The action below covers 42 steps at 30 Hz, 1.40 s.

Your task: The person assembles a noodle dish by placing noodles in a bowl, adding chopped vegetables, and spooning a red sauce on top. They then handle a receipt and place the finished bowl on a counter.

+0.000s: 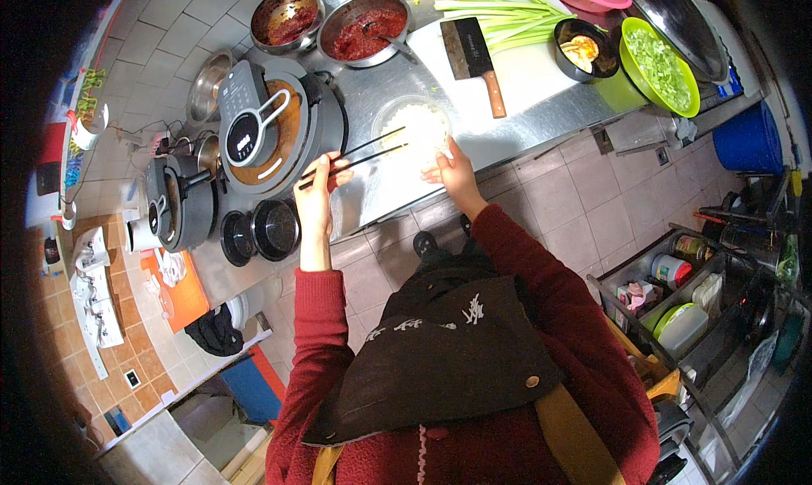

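A pair of dark chopsticks (365, 158) is held in my left hand (321, 183), closed round their near ends. Their tips reach into a clear bowl (387, 113) of pale, finely cut food (417, 123). Strong glare on the food hides its exact kind. My right hand (458, 177) grips the bowl's near right side, thumb toward the rim. The bowl is over the front part of the steel counter (376, 193); whether it rests on it I cannot tell. A cleaver (470, 58) with a wooden handle lies to the right on a white cutting board (523, 77), beside long green stalks (507, 20).
Left of the bowl stands a round electric griddle (283, 134). Behind are two metal bowls with red paste (365, 30) (288, 20). A black bowl (584, 49) and a green basin (664, 66) of chopped greens stand right. Black dishes (276, 230) sit near the counter's front edge.
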Each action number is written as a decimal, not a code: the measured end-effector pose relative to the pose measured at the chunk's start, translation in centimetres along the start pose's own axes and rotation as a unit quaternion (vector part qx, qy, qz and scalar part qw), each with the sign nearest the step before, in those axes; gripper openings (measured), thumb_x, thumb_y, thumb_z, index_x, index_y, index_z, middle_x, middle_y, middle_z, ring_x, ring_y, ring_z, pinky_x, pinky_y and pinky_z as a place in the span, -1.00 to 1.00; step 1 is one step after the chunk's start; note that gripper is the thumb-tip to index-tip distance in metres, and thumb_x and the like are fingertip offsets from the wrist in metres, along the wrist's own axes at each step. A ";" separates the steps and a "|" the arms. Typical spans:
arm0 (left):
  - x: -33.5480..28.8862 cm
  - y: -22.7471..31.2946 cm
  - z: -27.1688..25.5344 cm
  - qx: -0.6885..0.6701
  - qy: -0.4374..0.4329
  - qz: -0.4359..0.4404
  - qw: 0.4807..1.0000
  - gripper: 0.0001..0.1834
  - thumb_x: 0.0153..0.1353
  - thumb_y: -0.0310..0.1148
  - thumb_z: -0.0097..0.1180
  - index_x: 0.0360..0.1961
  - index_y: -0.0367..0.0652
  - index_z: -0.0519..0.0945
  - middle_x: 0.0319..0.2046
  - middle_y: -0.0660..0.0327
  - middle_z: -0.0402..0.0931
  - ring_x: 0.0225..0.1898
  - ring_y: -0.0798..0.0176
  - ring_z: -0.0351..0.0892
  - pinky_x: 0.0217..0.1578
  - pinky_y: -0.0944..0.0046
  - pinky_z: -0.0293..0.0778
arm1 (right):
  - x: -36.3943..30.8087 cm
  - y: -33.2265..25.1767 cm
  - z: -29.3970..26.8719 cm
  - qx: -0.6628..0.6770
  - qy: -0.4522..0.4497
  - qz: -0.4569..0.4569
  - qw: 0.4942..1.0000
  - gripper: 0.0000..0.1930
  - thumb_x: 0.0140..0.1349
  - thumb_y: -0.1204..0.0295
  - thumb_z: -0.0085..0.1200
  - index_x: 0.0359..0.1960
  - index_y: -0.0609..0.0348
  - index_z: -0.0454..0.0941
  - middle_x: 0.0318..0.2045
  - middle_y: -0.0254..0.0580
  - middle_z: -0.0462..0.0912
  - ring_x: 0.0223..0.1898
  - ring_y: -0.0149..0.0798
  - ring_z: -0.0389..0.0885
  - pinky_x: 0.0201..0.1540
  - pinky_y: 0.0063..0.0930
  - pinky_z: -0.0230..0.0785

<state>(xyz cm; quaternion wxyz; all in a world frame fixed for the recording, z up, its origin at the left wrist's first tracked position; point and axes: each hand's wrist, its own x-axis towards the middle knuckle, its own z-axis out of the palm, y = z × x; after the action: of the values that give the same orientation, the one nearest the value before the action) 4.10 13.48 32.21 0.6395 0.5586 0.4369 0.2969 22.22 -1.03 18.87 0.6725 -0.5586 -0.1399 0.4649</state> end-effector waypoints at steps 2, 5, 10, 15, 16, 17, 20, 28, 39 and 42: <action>-0.3 -0.3 -0.4 -0.002 -0.019 0.042 0.999 -0.66 0.40 -0.26 0.01 -0.08 -0.39 0.59 -0.30 0.06 0.63 -0.39 0.28 0.63 -0.32 0.34 0.55 | 0.0 0.1 -0.1 -0.001 0.000 -0.007 1.000 -0.43 0.44 0.47 -0.26 0.43 0.26 -0.12 -0.36 0.08 0.64 -0.41 -0.23 0.68 -0.31 -0.45 0.59; -0.7 -1.1 -0.5 0.032 -0.060 0.075 0.995 -0.68 0.40 -0.29 0.01 -0.04 -0.35 0.59 -0.30 0.12 0.61 -0.45 0.33 0.59 -0.36 0.37 0.51 | -0.1 0.2 -0.2 -0.021 0.000 -0.029 0.999 -0.42 0.43 0.46 -0.22 0.42 0.29 -0.11 -0.36 0.07 0.64 -0.41 -0.25 0.68 -0.32 -0.47 0.58; 0.5 -4.8 2.1 0.029 -0.046 0.044 0.998 -0.63 0.41 -0.24 -0.03 -0.08 -0.41 0.56 -0.22 0.05 0.63 -0.32 0.20 0.69 -0.24 0.31 0.57 | -0.1 0.4 -0.3 -0.006 0.015 -0.036 0.999 -0.38 0.41 0.44 -0.12 0.39 0.40 -0.10 -0.37 0.05 0.63 -0.40 -0.26 0.67 -0.35 -0.50 0.54; 2.4 -7.1 0.9 -0.273 0.044 -0.023 0.961 -0.64 0.39 -0.40 -0.08 -0.11 -0.65 0.44 -0.20 -0.29 0.56 -0.20 -0.16 0.67 -0.06 0.11 0.65 | 0.2 1.2 -0.4 -0.044 0.075 -0.043 0.995 -0.49 0.37 0.41 -0.02 0.23 0.44 0.13 -0.37 0.02 0.64 -0.42 -0.28 0.67 -0.38 -0.50 0.53; 2.9 -7.1 0.4 -0.324 0.058 -0.057 0.943 -0.68 0.40 -0.43 -0.12 -0.15 -0.63 0.43 -0.23 -0.28 0.56 -0.19 -0.21 0.66 -0.10 0.05 0.68 | 0.2 1.5 -0.4 -0.049 0.084 -0.057 0.994 -0.57 0.35 0.41 -0.02 0.15 0.43 0.21 -0.40 0.00 0.64 -0.44 -0.28 0.66 -0.40 -0.50 0.52; 3.3 -7.1 -0.1 -0.357 0.073 -0.068 0.929 -0.68 0.40 -0.44 -0.13 -0.12 -0.64 0.41 -0.21 -0.30 0.55 -0.10 -0.24 0.62 -0.05 0.05 0.66 | 0.2 1.7 -0.5 -0.058 0.101 -0.067 0.991 -0.64 0.34 0.41 -0.02 0.06 0.42 0.29 -0.43 -0.01 0.65 -0.46 -0.28 0.66 -0.42 -0.50 0.51; 3.9 -5.9 -1.7 -0.406 0.020 -0.074 0.911 -0.67 0.38 -0.44 -0.11 -0.09 -0.64 0.40 -0.14 -0.38 0.51 -0.01 -0.25 0.57 0.05 0.03 0.59 | 0.0 1.7 -0.8 -0.100 0.133 -0.059 0.984 -0.76 0.31 0.40 0.02 -0.14 0.37 0.43 -0.47 -0.09 0.66 -0.49 -0.32 0.65 -0.45 -0.49 0.47; 3.4 1.0 -3.1 -0.431 -0.030 -0.024 0.901 -0.67 0.36 -0.44 -0.01 -0.08 -0.63 0.46 -0.13 -0.28 0.52 -0.05 -0.07 0.58 0.05 0.18 0.59 | -0.2 -1.8 0.2 -0.194 0.144 -0.164 0.956 -0.80 0.29 0.37 0.07 -0.22 0.27 0.53 -0.47 -0.18 0.66 -0.46 -0.34 0.62 -0.41 -0.48 0.45; 3.0 4.4 -3.0 -0.424 -0.097 0.051 0.899 -0.65 0.39 -0.36 -0.04 -0.08 -0.56 0.47 -0.16 -0.23 0.58 -0.09 -0.12 0.63 0.03 0.11 0.60 | -0.6 -4.4 1.4 -0.386 0.149 -0.127 0.902 -0.81 0.22 0.28 0.13 -0.33 0.14 0.55 -0.49 -0.17 0.67 -0.42 -0.06 0.65 -0.33 -0.20 0.45; 3.8 1.3 -2.2 -0.361 -0.050 -0.010 0.931 -0.63 0.40 -0.36 -0.08 -0.09 -0.60 0.44 -0.18 -0.33 0.55 -0.10 -0.18 0.63 -0.01 0.07 0.62 | -0.6 -3.7 1.6 -0.429 0.175 -0.103 0.880 -0.82 0.21 0.28 0.14 -0.32 0.12 0.56 -0.49 -0.18 0.67 -0.40 -0.06 0.65 -0.32 -0.18 0.44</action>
<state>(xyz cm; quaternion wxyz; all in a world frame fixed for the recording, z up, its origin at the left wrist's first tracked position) 3.99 17.99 32.59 0.8216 0.3002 0.2736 0.4001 22.49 -0.33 22.86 0.4250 -0.8471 -0.2622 0.1818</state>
